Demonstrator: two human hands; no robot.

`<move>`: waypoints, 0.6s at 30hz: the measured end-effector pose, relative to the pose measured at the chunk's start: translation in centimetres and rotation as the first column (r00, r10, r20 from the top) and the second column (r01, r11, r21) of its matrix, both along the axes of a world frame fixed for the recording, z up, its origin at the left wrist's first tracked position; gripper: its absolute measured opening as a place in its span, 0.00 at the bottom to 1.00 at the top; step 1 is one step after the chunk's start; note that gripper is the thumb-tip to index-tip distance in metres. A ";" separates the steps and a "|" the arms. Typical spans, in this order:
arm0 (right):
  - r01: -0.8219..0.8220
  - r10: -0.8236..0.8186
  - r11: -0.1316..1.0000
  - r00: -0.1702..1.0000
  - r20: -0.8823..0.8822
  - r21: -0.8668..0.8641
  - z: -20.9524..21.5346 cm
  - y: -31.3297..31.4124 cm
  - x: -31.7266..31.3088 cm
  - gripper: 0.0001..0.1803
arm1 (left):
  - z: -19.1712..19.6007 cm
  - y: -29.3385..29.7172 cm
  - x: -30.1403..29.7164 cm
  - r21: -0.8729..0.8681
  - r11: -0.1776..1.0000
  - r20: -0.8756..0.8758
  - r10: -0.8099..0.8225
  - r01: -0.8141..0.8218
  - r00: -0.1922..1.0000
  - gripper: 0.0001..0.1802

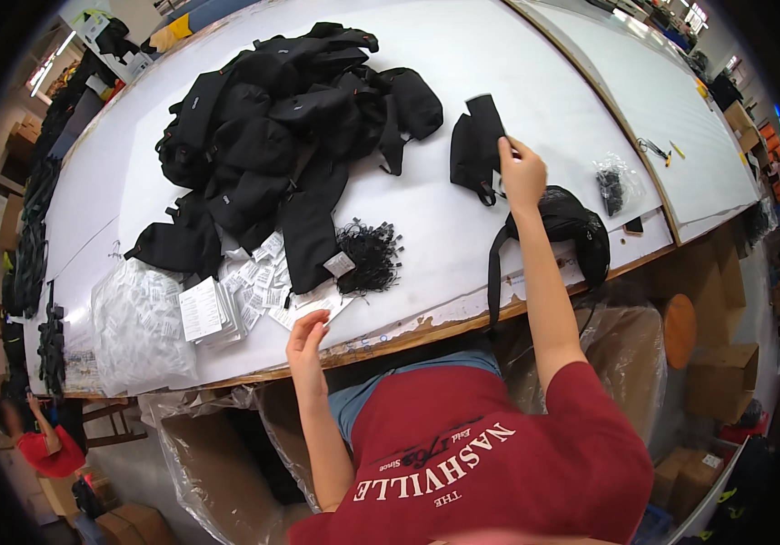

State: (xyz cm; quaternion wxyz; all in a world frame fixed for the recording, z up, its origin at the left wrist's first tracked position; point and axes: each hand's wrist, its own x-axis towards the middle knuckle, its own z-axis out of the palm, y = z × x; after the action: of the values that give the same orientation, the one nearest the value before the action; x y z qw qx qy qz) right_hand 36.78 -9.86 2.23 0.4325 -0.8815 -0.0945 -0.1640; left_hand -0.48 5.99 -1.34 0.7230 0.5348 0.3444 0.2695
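Note:
My right hand pinches the edge of a black fabric pouch on the right part of the white table. The pouch lies beside a black bag with a strap, partly hidden under my right forearm. My left hand hovers at the table's front edge, fingers loosely bent and apart, nothing visible in it. Nearest to it are loose white labels and a tangle of black cords. One white label rests on a black fabric piece. A large heap of black pouches lies beyond.
At the left front sit a clear plastic bag of white packets and a stack of printed cards. A small clear bag of black parts lies at right. Plastic-lined boxes stand below the table edge. Another person is far left.

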 end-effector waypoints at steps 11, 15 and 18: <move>-0.343 0.344 0.919 0.938 -0.030 -0.196 -7.6 1.1 1.9 0.44 | -0.2 0.0 -0.3 0.027 0.999 -0.055 0.045 -0.043 0.998 0.08; -0.522 0.509 0.808 0.852 -0.123 -0.274 -6.6 -1.3 3.8 0.43 | -0.6 -0.1 0.6 0.500 0.864 -0.319 0.111 0.067 0.941 0.14; -0.197 0.462 0.843 0.740 0.489 -0.500 -5.2 -0.2 2.0 0.36 | -2.2 0.4 0.5 0.763 0.591 -0.486 0.257 0.262 0.835 0.22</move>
State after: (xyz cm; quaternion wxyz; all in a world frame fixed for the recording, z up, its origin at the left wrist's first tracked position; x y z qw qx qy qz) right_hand 38.76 -10.05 -3.01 0.2055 -0.8243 -0.4156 -0.3250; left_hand 0.03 6.41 -3.52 0.2703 0.8564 0.3757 0.2290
